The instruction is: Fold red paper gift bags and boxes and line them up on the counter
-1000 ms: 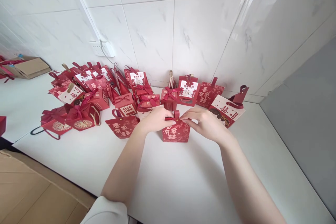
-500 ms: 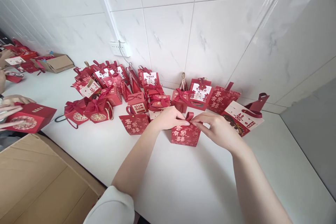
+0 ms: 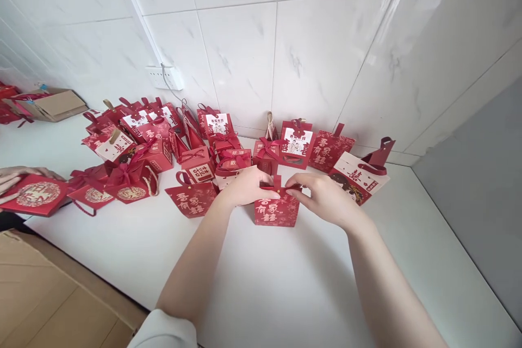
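Note:
A red gift box (image 3: 276, 213) with pale printed characters and a ribbon loop on top stands upright on the white table. My left hand (image 3: 248, 187) pinches its top edge at the left, thumb in front near a small gold stud. On the other side, the thumb and fingers of my right hand (image 3: 322, 196) close on the top right corner. To the left stands a similar red gift box (image 3: 191, 200) with a ribbon handle. Beyond my right hand leans a cream-and-red box (image 3: 354, 176).
Many red boxes with ribbons (image 3: 155, 138) crowd along the tiled wall (image 3: 236, 54). A power socket (image 3: 164, 77) with a cable sits on it. At the left another person's hand (image 3: 24, 174) holds a red box (image 3: 41, 196). A large cardboard carton (image 3: 53, 293) stands below the table's edge.
The view has shifted to the right. Both my hands remain at the top of the gift box. The other person's box has tilted to show its round gold pattern.

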`<state>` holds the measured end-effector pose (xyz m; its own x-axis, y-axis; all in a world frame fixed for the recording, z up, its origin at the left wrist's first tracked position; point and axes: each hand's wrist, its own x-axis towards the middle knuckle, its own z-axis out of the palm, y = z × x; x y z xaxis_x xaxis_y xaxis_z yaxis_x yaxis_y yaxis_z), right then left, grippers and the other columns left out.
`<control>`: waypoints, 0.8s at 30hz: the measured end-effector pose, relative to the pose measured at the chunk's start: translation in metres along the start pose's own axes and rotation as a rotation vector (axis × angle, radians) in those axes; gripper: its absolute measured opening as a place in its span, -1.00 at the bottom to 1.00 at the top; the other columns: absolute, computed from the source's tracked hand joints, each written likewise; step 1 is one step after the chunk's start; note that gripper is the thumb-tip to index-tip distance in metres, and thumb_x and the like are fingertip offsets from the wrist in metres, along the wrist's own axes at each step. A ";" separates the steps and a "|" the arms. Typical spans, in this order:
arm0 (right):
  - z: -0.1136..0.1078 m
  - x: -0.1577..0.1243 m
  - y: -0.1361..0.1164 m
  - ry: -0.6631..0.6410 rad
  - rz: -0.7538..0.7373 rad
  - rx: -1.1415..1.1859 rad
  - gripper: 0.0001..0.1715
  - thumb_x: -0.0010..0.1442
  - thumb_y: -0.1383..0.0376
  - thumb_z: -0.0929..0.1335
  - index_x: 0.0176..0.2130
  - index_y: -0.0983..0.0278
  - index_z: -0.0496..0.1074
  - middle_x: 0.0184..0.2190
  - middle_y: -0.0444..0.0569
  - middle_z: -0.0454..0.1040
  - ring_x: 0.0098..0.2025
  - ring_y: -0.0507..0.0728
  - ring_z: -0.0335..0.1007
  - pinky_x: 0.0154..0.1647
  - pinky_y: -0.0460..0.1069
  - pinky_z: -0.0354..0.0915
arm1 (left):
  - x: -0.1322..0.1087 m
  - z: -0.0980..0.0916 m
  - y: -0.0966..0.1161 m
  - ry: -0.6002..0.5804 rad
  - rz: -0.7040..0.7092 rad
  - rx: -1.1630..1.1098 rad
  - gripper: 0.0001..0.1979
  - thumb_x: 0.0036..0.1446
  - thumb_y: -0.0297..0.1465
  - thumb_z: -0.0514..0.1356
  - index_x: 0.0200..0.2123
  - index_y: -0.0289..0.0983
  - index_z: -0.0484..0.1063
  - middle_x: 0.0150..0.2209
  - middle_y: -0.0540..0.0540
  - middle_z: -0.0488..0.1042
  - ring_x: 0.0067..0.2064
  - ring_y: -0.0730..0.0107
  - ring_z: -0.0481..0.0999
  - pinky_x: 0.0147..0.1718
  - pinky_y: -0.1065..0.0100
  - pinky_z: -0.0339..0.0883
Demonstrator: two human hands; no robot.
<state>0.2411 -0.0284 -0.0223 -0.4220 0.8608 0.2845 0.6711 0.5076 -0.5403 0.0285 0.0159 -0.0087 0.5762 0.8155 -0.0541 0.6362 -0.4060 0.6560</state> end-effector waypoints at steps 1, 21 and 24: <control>0.001 0.000 0.000 -0.003 0.004 -0.006 -0.82 0.26 0.29 0.24 -0.24 0.16 0.43 -0.34 -0.11 0.50 -0.36 0.09 0.39 -0.37 -0.04 0.25 | -0.002 -0.002 0.002 -0.006 -0.002 -0.010 -0.73 -0.05 -0.16 0.23 -0.43 -0.26 0.51 -0.49 0.02 0.42 -0.42 0.42 0.33 -0.46 0.40 0.11; 0.003 0.002 0.001 0.006 -0.022 0.005 -0.81 0.27 0.31 0.23 -0.31 0.20 0.42 -0.45 -0.13 0.46 -0.47 0.03 0.29 -0.45 -0.06 0.15 | -0.005 -0.002 0.012 0.145 -0.070 0.026 -0.50 0.12 -0.03 0.03 -0.65 -0.29 0.23 -0.65 0.05 0.02 -0.59 0.55 0.01 -0.58 0.37 -0.14; 0.002 0.001 0.002 0.014 -0.018 -0.005 -0.80 0.27 0.31 0.23 -0.32 0.21 0.42 -0.44 -0.12 0.46 -0.45 0.04 0.31 -0.43 -0.07 0.15 | -0.007 -0.003 0.014 0.144 -0.072 0.018 -0.53 0.09 -0.01 0.06 -0.57 -0.29 0.38 -0.63 0.04 0.16 -0.58 0.53 0.09 -0.58 0.38 -0.09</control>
<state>0.2402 -0.0264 -0.0246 -0.4254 0.8521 0.3049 0.6668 0.5229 -0.5309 0.0321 0.0059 0.0035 0.4501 0.8929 0.0094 0.6827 -0.3509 0.6409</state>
